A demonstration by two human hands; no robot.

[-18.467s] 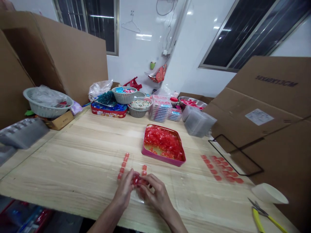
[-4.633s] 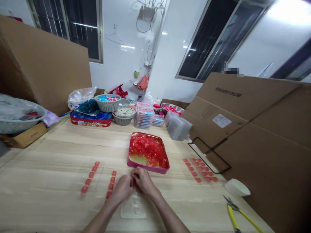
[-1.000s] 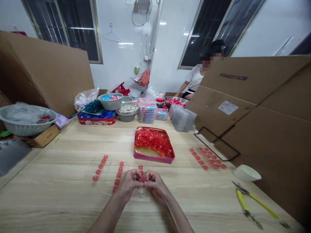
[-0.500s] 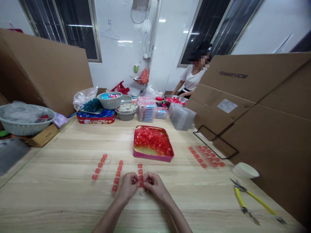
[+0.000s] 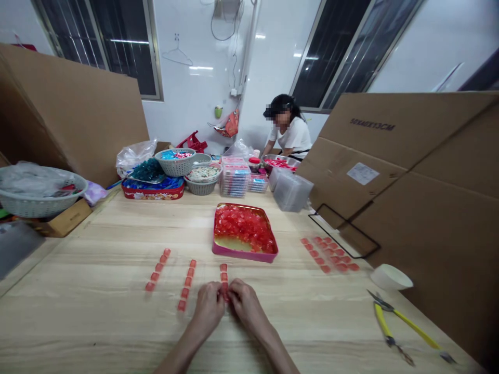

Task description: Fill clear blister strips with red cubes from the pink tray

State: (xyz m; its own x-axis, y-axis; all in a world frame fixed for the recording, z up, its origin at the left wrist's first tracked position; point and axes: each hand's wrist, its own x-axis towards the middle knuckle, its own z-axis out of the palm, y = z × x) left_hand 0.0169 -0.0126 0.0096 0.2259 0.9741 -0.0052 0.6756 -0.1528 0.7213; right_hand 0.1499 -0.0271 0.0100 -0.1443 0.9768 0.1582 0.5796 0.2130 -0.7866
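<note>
Pinched together, left hand and right hand clamp the near end of a red cube strip, one of three side by side on the wooden table, below one pink tray

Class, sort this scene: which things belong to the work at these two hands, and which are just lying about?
In the work: left hand; right hand; strip of red pieces; pink tray of red pieces.

Lying about: yellow-handled scissors; white bowl; woven plastic basket.
</note>
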